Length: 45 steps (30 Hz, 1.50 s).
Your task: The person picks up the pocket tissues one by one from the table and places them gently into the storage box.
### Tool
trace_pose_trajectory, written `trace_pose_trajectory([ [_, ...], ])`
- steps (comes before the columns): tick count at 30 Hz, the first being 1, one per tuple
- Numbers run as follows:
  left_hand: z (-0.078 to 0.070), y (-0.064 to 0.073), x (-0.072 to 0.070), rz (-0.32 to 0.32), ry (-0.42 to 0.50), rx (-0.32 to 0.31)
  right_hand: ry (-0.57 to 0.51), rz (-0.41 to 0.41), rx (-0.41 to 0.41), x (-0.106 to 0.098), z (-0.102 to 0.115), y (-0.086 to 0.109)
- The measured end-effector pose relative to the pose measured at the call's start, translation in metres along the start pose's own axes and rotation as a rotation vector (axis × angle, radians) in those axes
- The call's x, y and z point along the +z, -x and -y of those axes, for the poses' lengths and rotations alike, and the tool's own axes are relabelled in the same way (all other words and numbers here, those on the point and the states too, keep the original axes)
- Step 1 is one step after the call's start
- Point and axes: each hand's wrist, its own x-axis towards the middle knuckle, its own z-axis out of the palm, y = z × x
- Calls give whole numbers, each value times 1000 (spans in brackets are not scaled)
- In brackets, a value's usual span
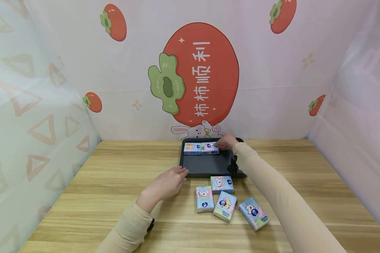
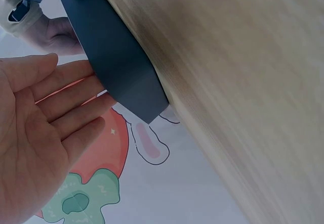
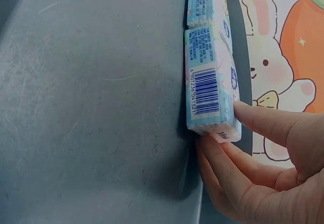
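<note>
A dark tray (image 1: 206,164) lies at the back of the table with two small tissue packs end to end along its far side. My right hand (image 1: 227,142) is at the right end of the second tissue pack (image 1: 210,148). In the right wrist view, the thumb lies on that pack's top face and the fingers (image 3: 223,168) are against its end, pinching it. The other tissue pack (image 1: 192,148) sits to its left, end against end. My left hand (image 1: 165,186) has its fingers extended, their tips touching the tray's outer wall (image 2: 114,57) at the near left corner.
Several more tissue packs lie loose on the wooden table (image 1: 130,175) in front of the tray: one pack (image 1: 222,184) by its near rim, others nearer, including a pack (image 1: 253,213) close to my right forearm. A printed cloth backdrop (image 1: 130,70) stands directly behind the tray.
</note>
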Motion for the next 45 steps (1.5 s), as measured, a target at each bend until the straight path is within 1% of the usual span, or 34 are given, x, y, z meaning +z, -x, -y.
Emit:
trace_pose_trajectory([
  [12,1,0,1,-4,-2,7,8,14,-33,-1,-3,-1],
  [21,2,-1,2,0,0,4,8,0,-24,-1,-3,-2],
  [27,1,-1,2,7,8,-1,45,-2,-14,-3,-4,-5],
  [34,1,0,1,6,3,-7,104,-8,-24,-8,-6,-10],
  [37,1,0,1,4,2,-6,110,-1,-28,-10,-6,-7],
  [45,2,-1,2,7,3,-7,133,30,-87,-20,-1,10],
])
